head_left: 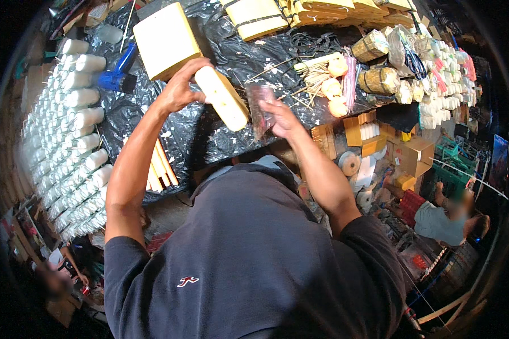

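Observation:
My left hand is closed on the upper end of a long pale-yellow block with rounded ends, which stands tilted over the table. In my right hand is a flat, dark reddish, roughly rectangular piece, smeared by motion; its exact kind cannot be made out. The flat piece is held upright just right of the block, with a narrow gap between them. Beyond my left hand lies a large yellow slab, its near corner close to my fingers.
Black plastic sheeting covers the table, strewn with pale scraps. A blue tool and stacked white cylinders are at the left. Thin sticks and orange-tinted lumps lie right. Another person sits at the far right.

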Available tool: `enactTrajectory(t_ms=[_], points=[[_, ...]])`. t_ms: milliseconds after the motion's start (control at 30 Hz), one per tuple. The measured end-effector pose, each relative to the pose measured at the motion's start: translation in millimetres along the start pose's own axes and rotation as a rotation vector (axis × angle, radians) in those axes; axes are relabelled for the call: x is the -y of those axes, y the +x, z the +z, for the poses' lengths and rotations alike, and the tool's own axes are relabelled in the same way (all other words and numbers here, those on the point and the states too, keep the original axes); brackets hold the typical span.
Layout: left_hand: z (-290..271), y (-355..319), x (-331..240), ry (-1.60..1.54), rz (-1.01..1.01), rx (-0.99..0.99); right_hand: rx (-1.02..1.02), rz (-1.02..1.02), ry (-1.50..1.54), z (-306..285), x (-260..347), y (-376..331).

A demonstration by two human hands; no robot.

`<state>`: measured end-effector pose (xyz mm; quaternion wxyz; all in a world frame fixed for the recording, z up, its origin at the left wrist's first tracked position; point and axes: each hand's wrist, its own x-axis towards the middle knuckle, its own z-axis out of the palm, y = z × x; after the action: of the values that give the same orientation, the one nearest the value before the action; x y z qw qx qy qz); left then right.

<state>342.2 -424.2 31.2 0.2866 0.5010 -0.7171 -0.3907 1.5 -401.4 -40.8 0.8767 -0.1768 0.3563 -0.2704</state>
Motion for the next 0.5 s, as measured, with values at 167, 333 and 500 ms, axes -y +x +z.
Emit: enactTrajectory(t_ms=[167, 333, 500], points=[[22, 47, 18, -0.126, -0.102, 0.321, 0.135, 0.052, 0.260, -44, 18, -19], [34, 80, 18, -0.333, -0.234, 0.452, 0.098, -0.026, 0.398, -54, 22, -14], [64, 60, 2, -0.556, -0.413, 0.250, 0.260, -0.082, 0.448, -73, 33, -8]])
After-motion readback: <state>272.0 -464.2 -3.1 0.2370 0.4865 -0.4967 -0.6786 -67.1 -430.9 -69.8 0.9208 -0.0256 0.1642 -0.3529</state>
